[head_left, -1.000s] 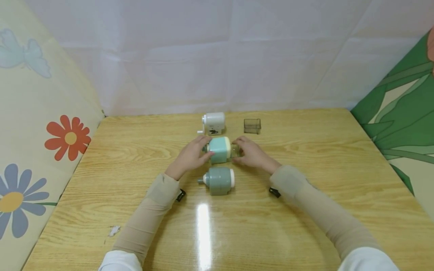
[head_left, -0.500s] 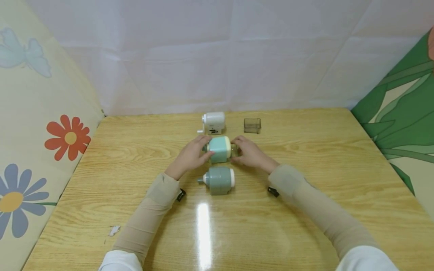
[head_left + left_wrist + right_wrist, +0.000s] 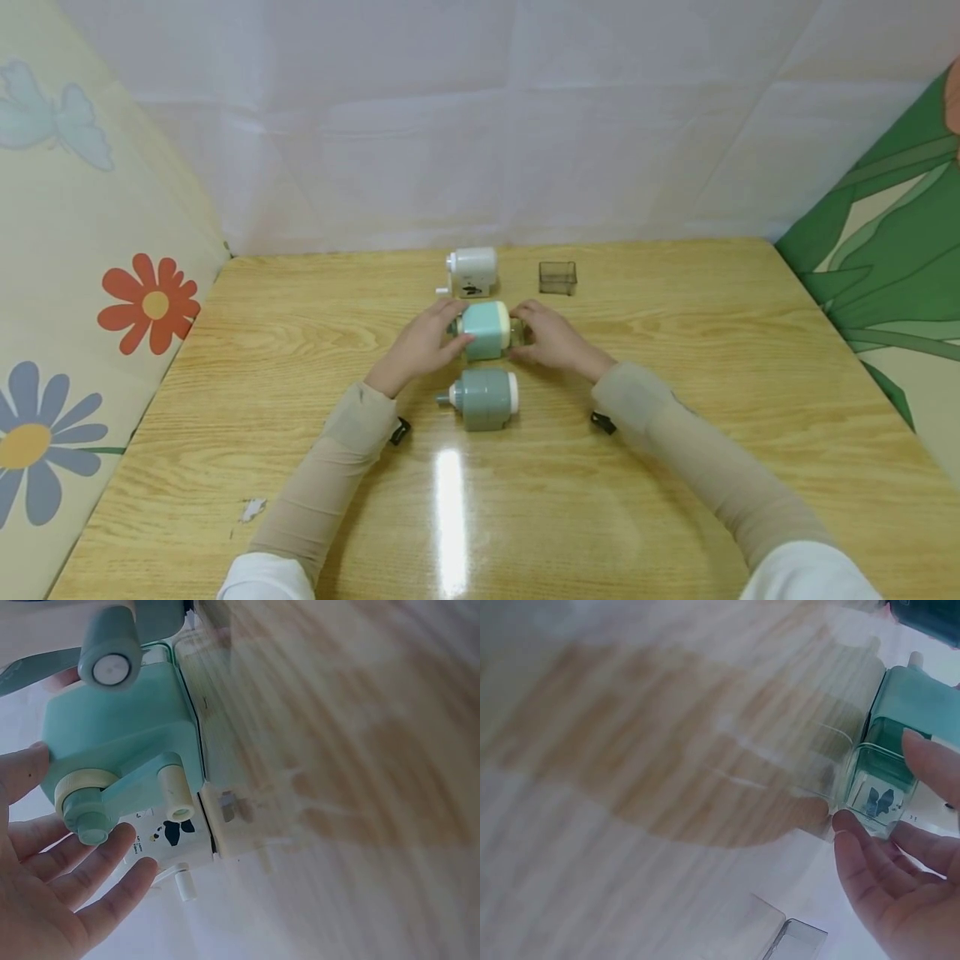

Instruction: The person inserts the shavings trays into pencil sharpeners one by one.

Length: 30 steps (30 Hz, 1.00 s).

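A mint-green pencil sharpener [image 3: 486, 332] lies on its side in the middle of the wooden table [image 3: 675, 467]. My left hand [image 3: 450, 335] grips its crank end. In the left wrist view the thumb [image 3: 22, 776] lies on the mint body [image 3: 124, 739] and the fingers [image 3: 105, 862] reach under the crank. My right hand [image 3: 521, 335] pinches the clear drawer [image 3: 876, 791] at the other end, thumb [image 3: 934, 761] above and fingers [image 3: 859, 851] below.
A grey-green sharpener [image 3: 483, 400] lies just in front of the mint one, and a white sharpener [image 3: 470, 272] stands just behind it. A small clear box [image 3: 558, 277] sits at the back right. Patterned panels wall in the table's left, right and far sides.
My right hand has edged slightly left toward the mint sharpener, and less of the clear drawer shows. The left hand has stayed put.
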Tool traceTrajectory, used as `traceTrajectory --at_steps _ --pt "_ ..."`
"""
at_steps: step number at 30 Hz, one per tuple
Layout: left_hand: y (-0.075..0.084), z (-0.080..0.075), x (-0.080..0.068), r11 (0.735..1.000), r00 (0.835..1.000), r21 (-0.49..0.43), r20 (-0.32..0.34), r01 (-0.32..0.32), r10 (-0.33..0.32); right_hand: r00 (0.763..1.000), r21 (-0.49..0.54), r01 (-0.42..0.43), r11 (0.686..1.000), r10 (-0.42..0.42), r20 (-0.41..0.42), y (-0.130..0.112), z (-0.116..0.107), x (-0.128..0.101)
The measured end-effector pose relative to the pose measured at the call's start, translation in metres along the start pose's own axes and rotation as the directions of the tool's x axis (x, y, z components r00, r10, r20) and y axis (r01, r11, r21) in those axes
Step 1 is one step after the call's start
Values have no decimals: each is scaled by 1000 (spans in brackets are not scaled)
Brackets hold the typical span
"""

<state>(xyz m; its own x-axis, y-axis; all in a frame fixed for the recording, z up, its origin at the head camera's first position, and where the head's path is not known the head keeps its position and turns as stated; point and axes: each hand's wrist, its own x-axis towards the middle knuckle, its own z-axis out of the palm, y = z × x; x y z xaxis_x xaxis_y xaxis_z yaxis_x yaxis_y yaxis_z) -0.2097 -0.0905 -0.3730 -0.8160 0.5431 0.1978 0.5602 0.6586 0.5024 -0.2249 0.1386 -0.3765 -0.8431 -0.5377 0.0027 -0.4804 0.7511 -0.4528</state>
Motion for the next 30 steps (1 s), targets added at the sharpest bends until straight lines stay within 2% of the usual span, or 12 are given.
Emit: traceTrajectory --at_steps 11,30 --pt "-1 1 0 1000 1000 1 7 6 -6 1000 12 -23 1000 23 14 -3 -2 1" --pt "1 0 1 1000 1000 9 10 14 -14 1000 3 5 1000 -5 5 -2 -3 1"
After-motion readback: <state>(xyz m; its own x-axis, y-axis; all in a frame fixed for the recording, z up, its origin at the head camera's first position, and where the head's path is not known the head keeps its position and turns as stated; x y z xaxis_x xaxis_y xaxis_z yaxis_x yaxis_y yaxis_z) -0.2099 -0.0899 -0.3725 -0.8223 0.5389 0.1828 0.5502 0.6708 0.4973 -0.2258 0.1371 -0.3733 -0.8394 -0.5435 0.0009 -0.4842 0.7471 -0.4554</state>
